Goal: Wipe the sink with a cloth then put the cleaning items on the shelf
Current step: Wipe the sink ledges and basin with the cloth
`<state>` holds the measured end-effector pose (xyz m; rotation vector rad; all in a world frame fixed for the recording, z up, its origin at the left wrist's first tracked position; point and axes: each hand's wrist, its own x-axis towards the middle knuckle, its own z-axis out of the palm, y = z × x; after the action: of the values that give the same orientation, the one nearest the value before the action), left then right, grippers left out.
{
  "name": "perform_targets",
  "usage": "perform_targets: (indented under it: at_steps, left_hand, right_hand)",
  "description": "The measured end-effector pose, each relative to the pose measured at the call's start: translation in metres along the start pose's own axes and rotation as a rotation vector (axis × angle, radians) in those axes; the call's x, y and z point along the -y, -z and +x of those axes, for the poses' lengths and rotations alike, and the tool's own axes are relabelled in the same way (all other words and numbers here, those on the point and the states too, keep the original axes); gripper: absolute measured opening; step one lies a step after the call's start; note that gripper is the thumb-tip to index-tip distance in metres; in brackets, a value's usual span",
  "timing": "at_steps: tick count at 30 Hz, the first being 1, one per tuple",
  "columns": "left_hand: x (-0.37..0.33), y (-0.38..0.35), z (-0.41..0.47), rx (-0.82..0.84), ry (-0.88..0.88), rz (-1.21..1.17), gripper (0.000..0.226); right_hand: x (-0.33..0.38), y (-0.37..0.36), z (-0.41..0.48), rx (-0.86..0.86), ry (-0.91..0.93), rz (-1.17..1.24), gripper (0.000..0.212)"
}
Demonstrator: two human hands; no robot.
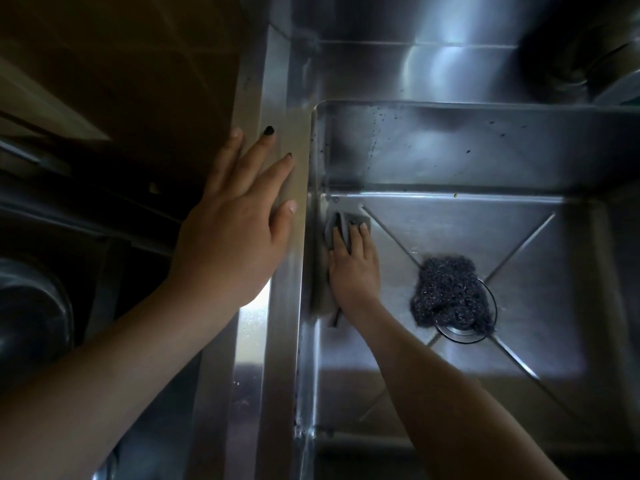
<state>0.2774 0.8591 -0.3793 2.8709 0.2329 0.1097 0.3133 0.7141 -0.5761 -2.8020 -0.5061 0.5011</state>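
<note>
- Two hands are in view: the left hand lies flat and open on the sink's left rim, fingers spread, grasping nothing; the right hand presses a grey cloth flat against the basin floor, palm down and fingers extended rather than clenched.
- Cloth position: in the left part of the sink, in the corner where the floor meets the left wall, part of it bunched up against that wall.
- Hazard 1 — the steel-wool scourer sits on the drain, near the wiping hand. A wide stroke to the right could drag the cloth into it; the coiled wire would likely snag the fabric.
- Hazard 2 — dark specks dot the rear wall and the upper left corner. Strokes confined to the floor would probably leave them in place.
- Hazard 3 — droplets glint on the rim near the left wrist; the bracing hand may slip on wet steel.
- Materials: brushed stainless steel throughout, smooth and reflective, with pressed diagonal creases running toward the drain. The cloth appears soft, thin and folded. The scourer is a dark, springy, irregular tangle of wire.
- Lighting is dim; finer soil on the basin floor cannot be judged.
</note>
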Motion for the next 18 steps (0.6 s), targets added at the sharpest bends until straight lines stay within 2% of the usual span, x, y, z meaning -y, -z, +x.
perform_targets:
  at_steps: [3,7,12,14,18]
  left_hand:
    - [0.000,0.000,0.000,-0.003,0.005,-0.009,0.051]
    - [-0.001,0.001,0.000,0.001,0.012,-0.010,0.052]
    - [0.000,0.001,0.001,-0.003,0.004,-0.002,0.053]
    - [0.000,0.001,0.001,-0.002,-0.001,0.001,0.052]
    - [0.001,0.002,0.001,0.012,0.000,-0.005,0.052]
  right_hand:
    - [-0.004,-0.009,-0.025,-0.073,-0.027,-0.006,0.046]
    - [-0.003,-0.008,-0.032,-0.036,-0.021,0.027,0.050]
    - [0.009,-0.004,0.000,-0.061,0.032,0.044,0.048]
    - [0.015,0.003,0.020,-0.013,0.058,0.049,0.050]
    - [0.012,0.009,0.048,-0.047,0.033,-0.019,0.050]
